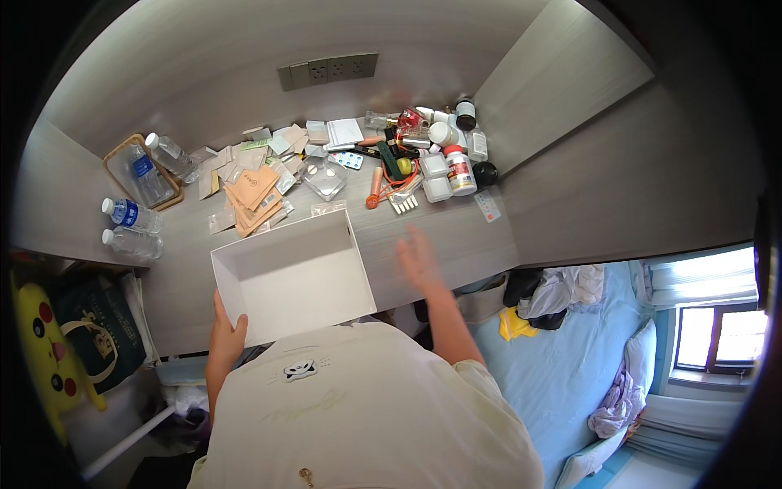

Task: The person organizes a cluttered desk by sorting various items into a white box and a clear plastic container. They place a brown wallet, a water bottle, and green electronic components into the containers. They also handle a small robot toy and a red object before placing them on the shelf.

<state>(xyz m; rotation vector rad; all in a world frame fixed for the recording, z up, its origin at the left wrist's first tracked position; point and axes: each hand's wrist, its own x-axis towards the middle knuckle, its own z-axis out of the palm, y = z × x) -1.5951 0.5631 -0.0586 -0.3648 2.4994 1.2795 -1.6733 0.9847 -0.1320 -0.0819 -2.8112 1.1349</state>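
A white open-topped box (297, 281) rests at the desk's near edge, against my shirt, with nothing inside. My left hand (230, 328) grips its left wall, thumb over the rim and fingers along the outside. To the right of the box, my right hand (419, 259) is over the desk, slightly blurred, fingers stretched out and holding nothing. Beyond it lie an orange-ended item (374, 191), a clear pack of white pieces (403, 201) and a white bottle with a red cap (460, 171). A clear square case (323, 178) sits behind the box.
Tan paper packets (254, 189) pile up at the back left. Several water bottles (134, 214) lie left, some by a wooden-rimmed tray (122, 151). Small bottles and a dark-capped jar (465, 114) crowd the back right. A bed (538, 383) is beyond the right edge.
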